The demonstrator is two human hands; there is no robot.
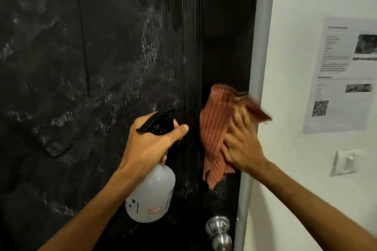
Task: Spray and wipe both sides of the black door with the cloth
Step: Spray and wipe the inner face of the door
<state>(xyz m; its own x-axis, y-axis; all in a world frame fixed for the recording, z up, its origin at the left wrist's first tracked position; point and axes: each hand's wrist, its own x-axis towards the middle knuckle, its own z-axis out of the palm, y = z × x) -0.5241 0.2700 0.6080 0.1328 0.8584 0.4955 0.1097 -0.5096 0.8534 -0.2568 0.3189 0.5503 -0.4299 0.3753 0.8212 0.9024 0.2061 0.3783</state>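
The black door fills the left and middle of the view, streaked with wet spray marks. My left hand grips the neck of a translucent spray bottle with a black trigger head, held upright close to the door. My right hand presses an orange striped cloth flat against the door's right stile, fingers spread and straight. The cloth's upper edge is blurred.
A silver door knob sits below the cloth. The grey door frame runs down beside the door's right edge. On the white wall to the right hang a printed paper sheet and a light switch.
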